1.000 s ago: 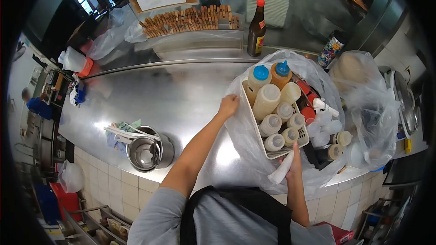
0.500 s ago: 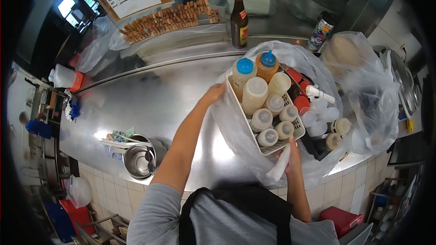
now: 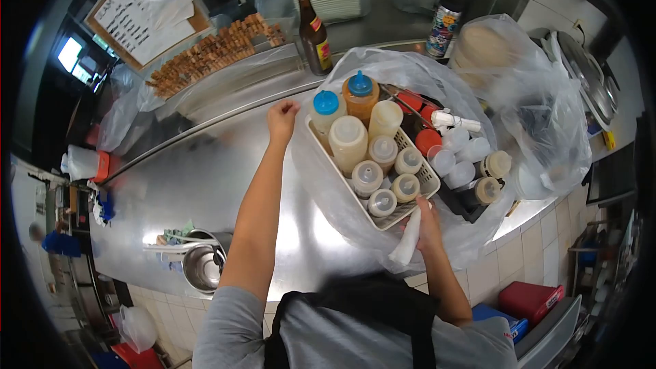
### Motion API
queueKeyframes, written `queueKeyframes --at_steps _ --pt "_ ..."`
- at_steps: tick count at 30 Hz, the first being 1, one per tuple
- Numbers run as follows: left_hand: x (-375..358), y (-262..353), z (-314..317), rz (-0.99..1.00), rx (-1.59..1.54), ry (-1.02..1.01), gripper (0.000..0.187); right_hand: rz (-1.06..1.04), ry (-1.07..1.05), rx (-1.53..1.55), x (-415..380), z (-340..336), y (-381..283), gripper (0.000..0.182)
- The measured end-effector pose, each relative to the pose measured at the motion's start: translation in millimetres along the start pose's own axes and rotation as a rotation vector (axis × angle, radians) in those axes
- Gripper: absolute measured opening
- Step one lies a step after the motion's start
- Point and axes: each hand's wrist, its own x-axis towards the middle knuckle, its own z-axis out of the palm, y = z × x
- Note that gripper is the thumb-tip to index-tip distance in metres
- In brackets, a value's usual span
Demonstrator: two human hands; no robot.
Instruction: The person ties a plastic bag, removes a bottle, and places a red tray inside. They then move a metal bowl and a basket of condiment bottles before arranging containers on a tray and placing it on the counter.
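A cream plastic basket (image 3: 335,172) full of squeeze bottles lies on a spread plastic bag (image 3: 309,181). Two bottles at its far end have blue caps: one pale bottle (image 3: 328,111) and one with orange sauce (image 3: 361,96). Near the pale bottle, just left of the basket's far corner, my left hand (image 3: 281,123) is raised with its fingers curled in and nothing visible in them. My right hand (image 3: 429,227) grips a white rolled piece (image 3: 408,238), cloth or paper, at the basket's near right corner, fingertips right at the rim.
Right of the basket is a black tray (image 3: 468,206) with cups and bottles. A brown sauce bottle (image 3: 314,37) and patterned can (image 3: 444,26) stand behind. Metal pots (image 3: 203,266) sit at the steel counter's (image 3: 164,198) near left edge. Clothespins (image 3: 212,55) line the back ledge.
My left hand has let go of the basket's left rim and moved up and left of it. My right hand stays at the near corner with the white roll. The view has shifted.
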Motion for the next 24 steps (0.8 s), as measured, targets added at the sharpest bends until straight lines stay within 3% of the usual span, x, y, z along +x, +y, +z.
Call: queueKeyframes --at_steps 2,4,5,7,8,9,12,15,16,18,22,24 --pt "-5 -17 0 0.030 0.072 0.010 0.008 -0.021 0.001 0.002 3 -4 4 0.054" --pt "-11 -23 -1 -0.153 0.346 -0.443 0.012 -0.037 -0.002 0.004 2 -1 -1 0.056" --pt "-2 -24 0 -0.146 0.348 -0.453 0.012 -0.018 0.007 -0.047 -5 4 -10 0.055" --pt "15 -25 4 -0.256 -0.094 -0.133 0.016 0.013 0.031 -0.086 -7 6 -17 0.053" --pt "16 16 -1 -0.161 -0.187 -0.055 0.017 0.047 0.004 -0.089 -6 5 -20 0.055" --pt "19 37 0 -0.168 -0.185 -0.062 0.017 0.077 -0.025 -0.096 -5 4 -21 0.057" --pt "23 70 3 -0.194 -0.287 -0.520 0.014 0.111 -0.006 -0.098 3 0 -17 0.057" --pt "24 60 8 -0.260 -0.292 -0.641 0.017 0.136 -0.010 -0.064 6 -4 -14 0.069" --pt "21 55 10 -0.256 -0.288 -0.640 0.017 0.133 -0.014 -0.061 6 -3 -15 0.069" --pt "8 51 17 -0.439 -0.533 -0.545 0.021 0.156 -0.007 -0.058 5 -2 -17 0.069" --pt "0 54 23 -0.497 -0.602 -0.496 0.025 0.109 -0.023 0.014 6 1 -12 0.067" --pt "2 42 26 -0.470 -0.650 -0.502 0.024 0.029 -0.032 -0.020 3 4 -13 0.051"
